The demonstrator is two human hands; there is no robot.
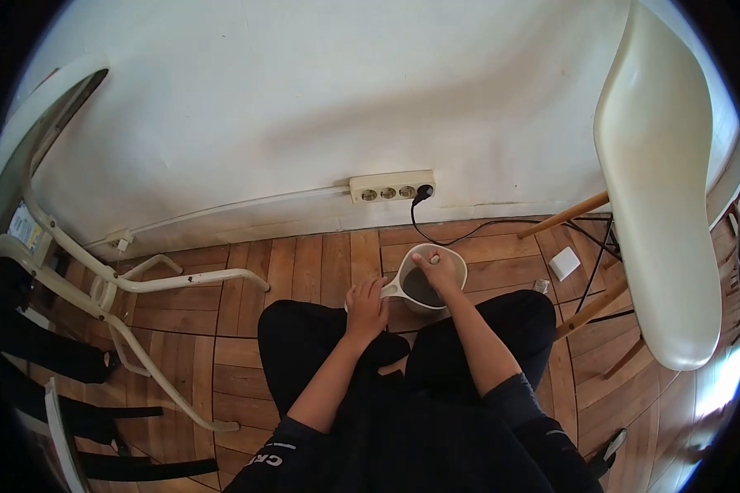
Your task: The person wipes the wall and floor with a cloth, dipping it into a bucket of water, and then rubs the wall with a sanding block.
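The jug [423, 289] stands on the floor [304, 271]. The left hand [367, 311] is wrapped round its handle and the right hand [433, 269] pinches the rim. It looks like stiff, light, smooth plastic, so the handle is probably the surest hold.

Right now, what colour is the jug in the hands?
The jug is cream-white; head view.

I make out a kettle [436, 283], I think, on the floor [304, 271] before my knees. Left hand [367, 308] at its handle, right hand [437, 271] in its mouth. Power strip [390, 186] on the wall behind. Chair [658, 189] to the right, folding rack [99, 287] to the left.
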